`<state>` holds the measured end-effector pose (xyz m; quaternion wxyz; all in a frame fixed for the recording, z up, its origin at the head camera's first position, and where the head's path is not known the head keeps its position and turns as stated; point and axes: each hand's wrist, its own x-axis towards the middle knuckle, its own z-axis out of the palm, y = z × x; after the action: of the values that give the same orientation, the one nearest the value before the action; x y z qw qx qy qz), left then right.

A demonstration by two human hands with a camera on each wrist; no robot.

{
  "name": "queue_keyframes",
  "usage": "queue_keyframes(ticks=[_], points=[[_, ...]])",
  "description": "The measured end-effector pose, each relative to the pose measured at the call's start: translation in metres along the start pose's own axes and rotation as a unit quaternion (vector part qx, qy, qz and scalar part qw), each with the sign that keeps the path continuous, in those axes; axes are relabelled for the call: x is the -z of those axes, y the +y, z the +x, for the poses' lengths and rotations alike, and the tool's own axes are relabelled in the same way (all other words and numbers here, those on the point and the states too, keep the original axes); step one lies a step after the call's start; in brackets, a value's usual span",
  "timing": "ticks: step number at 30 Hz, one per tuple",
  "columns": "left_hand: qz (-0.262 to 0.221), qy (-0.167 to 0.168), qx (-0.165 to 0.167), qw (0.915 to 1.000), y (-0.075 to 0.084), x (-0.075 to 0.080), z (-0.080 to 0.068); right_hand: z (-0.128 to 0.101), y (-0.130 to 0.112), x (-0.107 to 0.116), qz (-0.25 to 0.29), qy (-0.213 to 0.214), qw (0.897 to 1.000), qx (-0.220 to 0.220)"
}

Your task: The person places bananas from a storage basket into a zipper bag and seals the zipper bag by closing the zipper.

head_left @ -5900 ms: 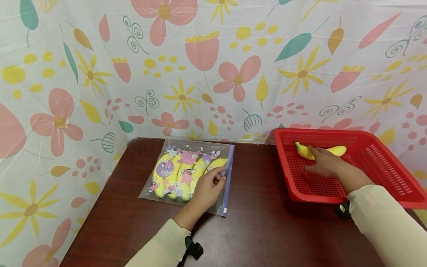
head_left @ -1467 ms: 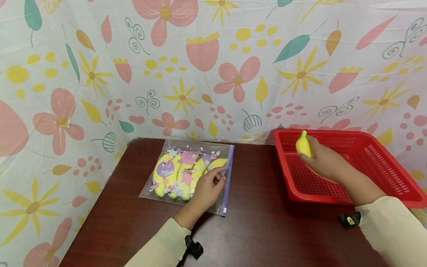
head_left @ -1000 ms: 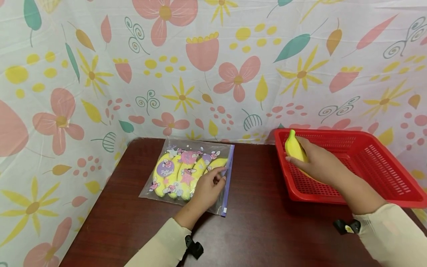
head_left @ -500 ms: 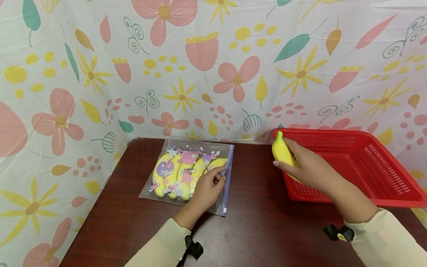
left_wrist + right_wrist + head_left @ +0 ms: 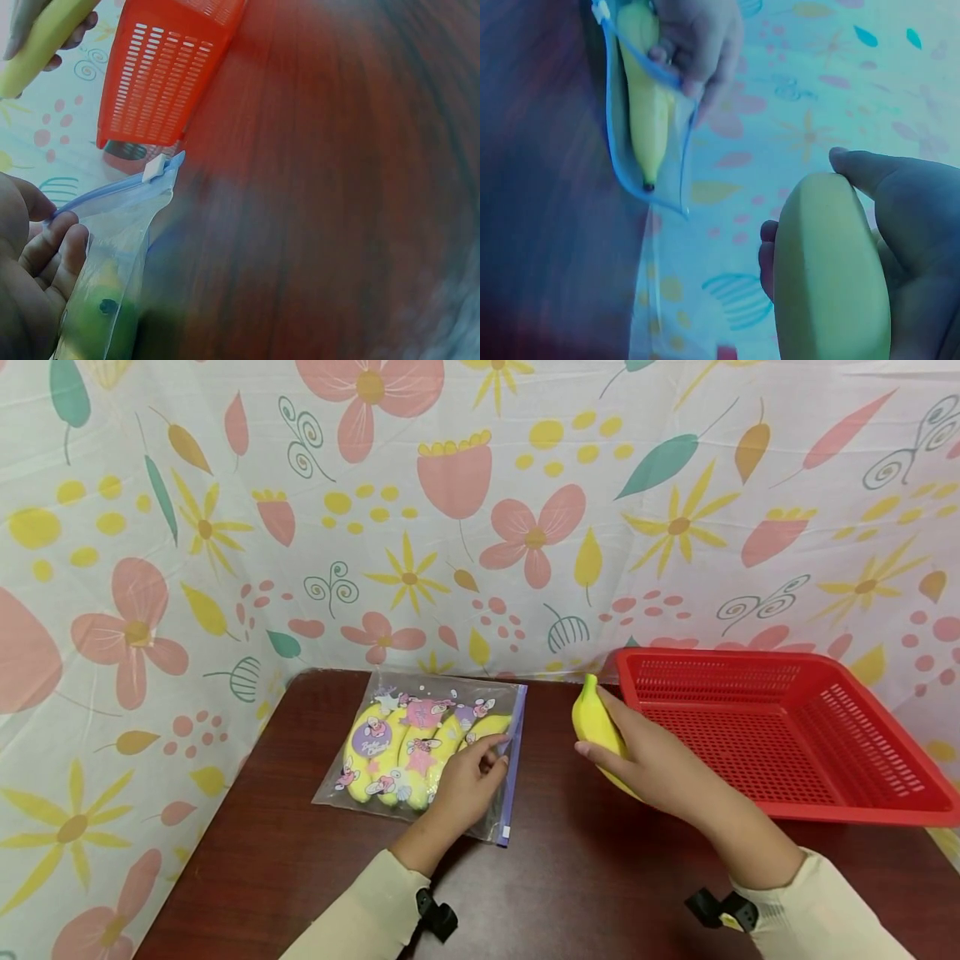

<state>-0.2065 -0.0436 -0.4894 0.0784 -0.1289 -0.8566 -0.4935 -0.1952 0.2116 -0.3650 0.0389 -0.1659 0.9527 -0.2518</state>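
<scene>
Fingers [image 5: 600,758] and thumb of the right hand [image 5: 652,768] are curled round a smooth yellow plastic banana [image 5: 594,727], which is clamped between them and held clear of the dark reddish-brown wooden table [image 5: 585,877], its stem tip pointing up and away from the person. The banana hangs above the middle of the table toward its far edge, between the clear zip-top plastic bag with cartoon prints [image 5: 420,752] and the red perforated plastic basket [image 5: 862,693]; it is just beside the basket's near-left corner and outside its rim. In the right wrist view the banana [image 5: 829,277] fills the lower right, with thumb and fingertips on either side of it.

The left hand [image 5: 465,785] lies on the bag's right-hand side. Its fingertips [image 5: 56,247] are drawn together and pinch the blue zip strip [image 5: 513,760] at the bag's mouth; the left wrist view shows the strip running from the fingers to its white slider [image 5: 156,169]. The right wrist view shows the mouth of the bag [image 5: 641,112] held apart, with one banana visible inside.

The bag lies flat near the far left corner of the table and holds several yellow bananas [image 5: 390,756] side by side. The basket sits at the table's far right corner, tilted slightly, its right side overhanging the edge. A floral-printed cloth in pink, yellow and teal [image 5: 375,510] hangs behind the far and left edges of the table. Both forearms wear cream sleeves [image 5: 360,918] with a black clip at each wrist.
</scene>
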Motion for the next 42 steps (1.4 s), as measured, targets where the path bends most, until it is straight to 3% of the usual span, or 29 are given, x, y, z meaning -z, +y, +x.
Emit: queue_keyframes(ticks=[11,16,25,32,42], points=[[0.002,-0.002,-0.001,1.0000,-0.001,0.000,-0.001,0.002,-0.010,-0.032,0.017,-0.004,1.000,-0.006],[0.002,-0.001,0.002,1.0000,-0.001,0.001,-0.001,0.004,-0.010,-0.051,0.050,-0.022,0.998,-0.022],[-0.007,0.000,0.012,0.9999,0.002,0.001,-0.001,0.018,-0.005,-0.076,0.136,-0.074,0.987,-0.054],[-0.022,0.007,0.010,0.9997,0.005,0.002,-0.002,0.031,0.001,-0.093,0.214,-0.091,0.972,-0.029],[-0.042,-0.002,0.014,0.9990,0.005,0.004,-0.003,0.050,0.000,-0.115,0.226,-0.100,0.969,-0.026]])
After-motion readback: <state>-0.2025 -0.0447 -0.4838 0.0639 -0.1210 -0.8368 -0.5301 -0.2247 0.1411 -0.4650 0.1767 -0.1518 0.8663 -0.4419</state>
